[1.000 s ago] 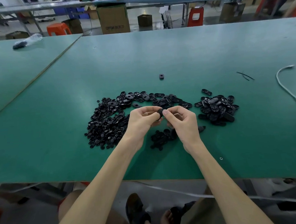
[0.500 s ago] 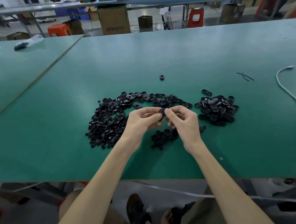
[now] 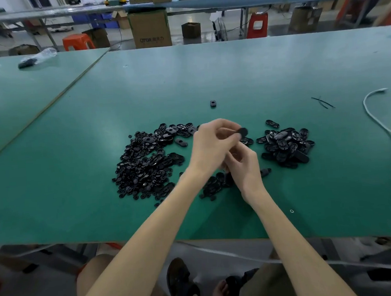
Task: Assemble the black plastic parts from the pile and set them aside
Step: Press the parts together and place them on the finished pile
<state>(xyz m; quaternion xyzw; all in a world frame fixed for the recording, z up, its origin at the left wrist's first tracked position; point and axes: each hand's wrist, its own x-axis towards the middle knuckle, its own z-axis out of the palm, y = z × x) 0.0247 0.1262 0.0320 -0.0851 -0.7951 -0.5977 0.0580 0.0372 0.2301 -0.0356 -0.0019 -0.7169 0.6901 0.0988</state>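
Observation:
A big pile of loose black plastic parts (image 3: 145, 165) lies on the green table (image 3: 231, 76), left of centre. A smaller heap of oval black parts (image 3: 284, 146) sits to the right, and a little cluster (image 3: 213, 186) lies close to me. My left hand (image 3: 212, 144) reaches to the right and pinches a black part (image 3: 242, 131) at its fingertips. My right hand (image 3: 246, 167) is lower, just under the left hand, with its fingers curled over the little cluster. Its fingertips are hidden, so I cannot see whether it holds anything.
One black part (image 3: 213, 103) lies alone farther back. Thin black strands (image 3: 322, 102) and a white cable (image 3: 372, 114) lie at the right. A plastic bag (image 3: 36, 57) rests on the neighbouring table at far left. Boxes and stools stand behind the table.
The hands have parted. My left hand carried the black part up and to the right, toward the right heap. My right hand dropped toward the little cluster near me.

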